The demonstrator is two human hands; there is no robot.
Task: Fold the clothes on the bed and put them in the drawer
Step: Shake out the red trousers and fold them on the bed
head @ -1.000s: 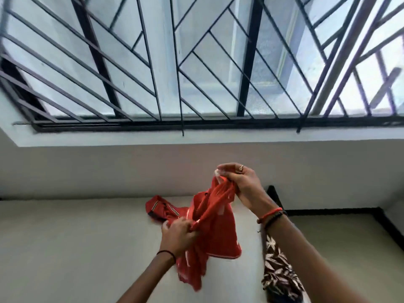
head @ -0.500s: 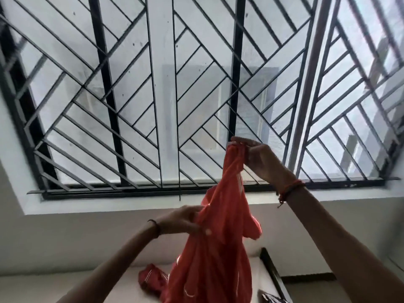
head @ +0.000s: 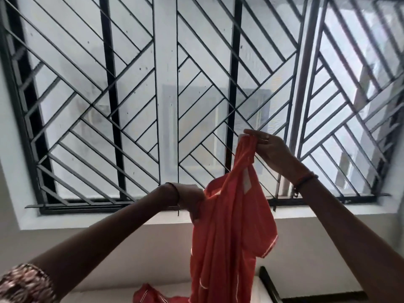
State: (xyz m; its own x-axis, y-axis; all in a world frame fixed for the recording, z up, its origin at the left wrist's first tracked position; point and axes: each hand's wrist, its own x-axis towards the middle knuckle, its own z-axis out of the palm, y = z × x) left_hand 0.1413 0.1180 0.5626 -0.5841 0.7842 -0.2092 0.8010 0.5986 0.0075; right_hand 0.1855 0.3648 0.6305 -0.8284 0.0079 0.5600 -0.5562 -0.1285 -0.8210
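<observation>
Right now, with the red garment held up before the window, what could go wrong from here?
The right hand only pinches the top edge of the red garment, so it might slip free. The cloth hangs bunched at the left hand, fingers hidden, so a fold could start twisted.

The left hand's (head: pixel 192 200) fingers disappear behind the red garment (head: pixel 227 232), so no idea how they're gripping it. The garment's lower end runs off the bottom edge. Just left of it down there, another red piece (head: pixel 150 295) is mostly cut off too. The white label (head: pixel 247 182) near the garment's top is too small to read.
</observation>
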